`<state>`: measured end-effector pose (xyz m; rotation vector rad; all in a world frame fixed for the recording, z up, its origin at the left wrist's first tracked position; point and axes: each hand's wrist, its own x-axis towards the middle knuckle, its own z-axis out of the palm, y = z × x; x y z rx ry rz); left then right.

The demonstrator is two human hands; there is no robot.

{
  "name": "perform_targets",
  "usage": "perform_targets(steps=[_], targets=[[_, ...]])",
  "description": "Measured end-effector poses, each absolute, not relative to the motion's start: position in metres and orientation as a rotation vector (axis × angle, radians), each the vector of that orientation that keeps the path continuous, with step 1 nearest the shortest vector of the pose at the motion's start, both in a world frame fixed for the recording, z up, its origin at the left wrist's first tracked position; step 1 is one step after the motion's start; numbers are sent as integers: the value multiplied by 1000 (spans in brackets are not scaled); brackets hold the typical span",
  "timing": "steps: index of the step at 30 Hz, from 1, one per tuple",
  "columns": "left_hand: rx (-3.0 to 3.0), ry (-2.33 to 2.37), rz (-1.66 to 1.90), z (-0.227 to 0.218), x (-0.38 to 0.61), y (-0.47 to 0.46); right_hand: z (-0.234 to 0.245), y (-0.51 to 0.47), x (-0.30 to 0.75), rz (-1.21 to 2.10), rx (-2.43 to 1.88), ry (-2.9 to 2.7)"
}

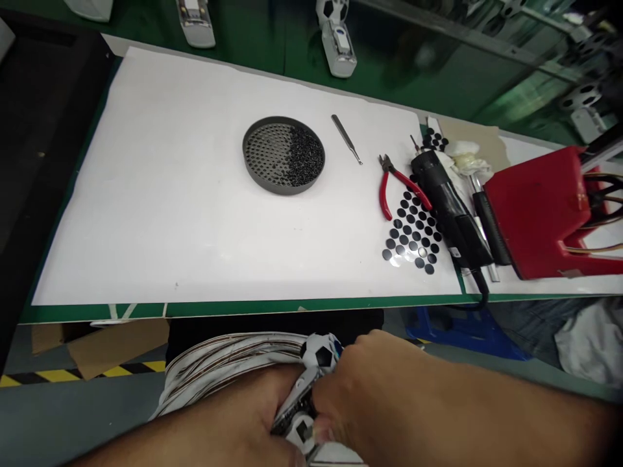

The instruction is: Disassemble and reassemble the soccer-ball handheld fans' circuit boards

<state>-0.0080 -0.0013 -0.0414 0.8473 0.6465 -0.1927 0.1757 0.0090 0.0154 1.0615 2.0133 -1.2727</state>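
Two bare hands at bottom centre of the frame, left hand [228, 415] and right hand [379, 402], clenched around a white plastic housing [294, 405] with a football-patterned cap [318, 352], just beside a coiled white cable bundle [228, 366].

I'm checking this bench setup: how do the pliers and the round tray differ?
The pliers have red handles and a metal head, while the round tray is grey with a raised rim. The tray holds black pellets; the pliers hold nothing. The pliers lie closer to the red machine than the tray does. Both rest on the white sheet.
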Motion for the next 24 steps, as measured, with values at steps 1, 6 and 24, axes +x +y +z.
perform_targets(steps=[1,6,24], targets=[[834,589,-139,-39,-10,1,21,11,184,-1366,1078,2020],[867,624,144,-23,-13,3,29,-5,223,-1828,1820,2118],[679,463,476,-33,-10,2,-27,40,222,-1073,2518,2345]])
